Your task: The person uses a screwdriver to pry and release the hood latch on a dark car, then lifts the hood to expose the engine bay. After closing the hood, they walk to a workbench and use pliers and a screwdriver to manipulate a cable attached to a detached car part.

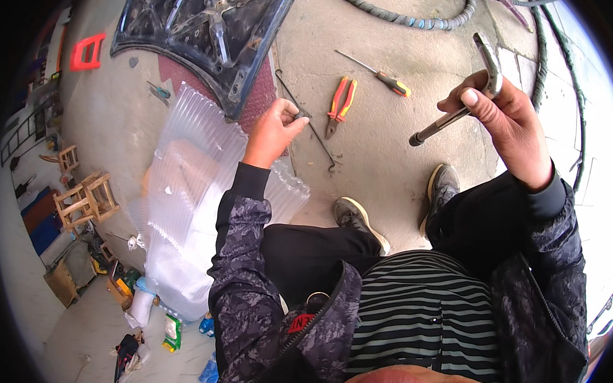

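Observation:
My right hand (518,125) is wrapped around a metal ratchet wrench (489,59), whose extension bar and socket (425,134) point down to the left. At the left, my left hand (275,132) is closed in a pinch. A small dark piece shows at its fingertips, too small to name. A thin dark metal rod (320,143) with bent ends runs past those fingertips; I cannot tell whether the hand touches it. Between my hands, red-and-yellow pliers (339,107) and a screwdriver (386,78) lie on the concrete floor.
A dark car hood panel (207,30) lies at the far left on a reddish mat (259,97). Clear ribbed plastic wrap (190,186) spreads beside my left arm. A wrapped cable (413,20) curves at the back, with black hoses (539,65) at the right. Wooden stools (91,199) stand left.

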Tool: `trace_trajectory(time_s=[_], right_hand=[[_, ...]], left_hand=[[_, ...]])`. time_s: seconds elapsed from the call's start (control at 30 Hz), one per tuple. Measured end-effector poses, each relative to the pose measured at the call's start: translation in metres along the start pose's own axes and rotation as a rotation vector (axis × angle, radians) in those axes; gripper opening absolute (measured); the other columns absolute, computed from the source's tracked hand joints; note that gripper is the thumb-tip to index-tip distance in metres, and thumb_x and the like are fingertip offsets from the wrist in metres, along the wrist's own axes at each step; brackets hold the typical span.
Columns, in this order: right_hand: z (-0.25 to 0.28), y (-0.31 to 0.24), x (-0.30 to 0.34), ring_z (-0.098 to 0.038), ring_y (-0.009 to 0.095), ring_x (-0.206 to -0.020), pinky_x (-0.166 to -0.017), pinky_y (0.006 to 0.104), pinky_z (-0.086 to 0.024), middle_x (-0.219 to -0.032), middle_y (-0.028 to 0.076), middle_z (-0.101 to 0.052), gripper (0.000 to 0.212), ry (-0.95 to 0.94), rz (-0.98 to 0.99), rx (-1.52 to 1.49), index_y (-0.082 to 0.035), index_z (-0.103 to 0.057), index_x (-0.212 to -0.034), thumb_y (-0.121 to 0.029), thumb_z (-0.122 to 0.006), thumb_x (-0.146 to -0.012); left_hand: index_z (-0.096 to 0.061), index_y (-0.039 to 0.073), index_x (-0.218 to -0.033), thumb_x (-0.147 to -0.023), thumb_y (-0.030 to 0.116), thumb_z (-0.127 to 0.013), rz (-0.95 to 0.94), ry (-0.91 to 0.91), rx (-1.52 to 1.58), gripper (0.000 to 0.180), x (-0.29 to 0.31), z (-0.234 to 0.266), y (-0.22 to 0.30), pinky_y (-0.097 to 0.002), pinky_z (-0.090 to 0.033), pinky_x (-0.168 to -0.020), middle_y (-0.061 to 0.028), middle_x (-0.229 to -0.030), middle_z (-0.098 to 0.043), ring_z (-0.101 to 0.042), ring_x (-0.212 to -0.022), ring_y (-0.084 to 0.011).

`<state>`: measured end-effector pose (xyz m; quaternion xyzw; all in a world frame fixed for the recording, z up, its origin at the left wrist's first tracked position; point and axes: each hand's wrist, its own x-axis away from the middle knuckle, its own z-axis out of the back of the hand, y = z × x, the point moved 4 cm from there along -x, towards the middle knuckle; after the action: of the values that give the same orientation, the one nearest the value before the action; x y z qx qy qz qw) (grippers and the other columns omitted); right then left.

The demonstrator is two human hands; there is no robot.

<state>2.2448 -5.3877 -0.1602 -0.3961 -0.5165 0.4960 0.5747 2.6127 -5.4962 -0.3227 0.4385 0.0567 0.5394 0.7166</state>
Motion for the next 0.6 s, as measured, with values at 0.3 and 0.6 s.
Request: trace_trajectory(time_s=[0.3, 0.6], right_hand=[[-0.017, 0.015, -0.010, -0.062, 0.017, -0.073, -0.070, 0.0342, -0.051, -0.079, 0.008, -0.066, 0.031, -0.146, -0.043, 0.242, 0.000, -0.065, -0.100, -0.031, -0.068, -0.102], [-0.088, 0.133, -0.026, -0.073, 0.030, -0.081, -0.075, 0.0436, -0.055, -0.079, 0.013, -0.072, 0.039, -0.522, -0.387, 0.537, 0.001, -0.068, -0.095, -0.037, -0.066, -0.100]], left_hand=[[-0.061, 0.000, -0.107, -0.090, 0.010, -0.078, 0.067, 0.076, 0.117, 0.026, 0.023, 0.009, 0.025, -0.0289, -0.055, -0.078, -0.0077, -0.098, -0.072, -0.069, -0.088, -0.0125], [-0.068, 0.001, -0.112, -0.088, 0.020, -0.078, 0.222, -0.053, -0.117, 0.033, -0.008, -0.062, -0.139, -0.0396, -0.056, -0.088, -0.0173, -0.106, -0.074, -0.072, -0.100, -0.0288]])
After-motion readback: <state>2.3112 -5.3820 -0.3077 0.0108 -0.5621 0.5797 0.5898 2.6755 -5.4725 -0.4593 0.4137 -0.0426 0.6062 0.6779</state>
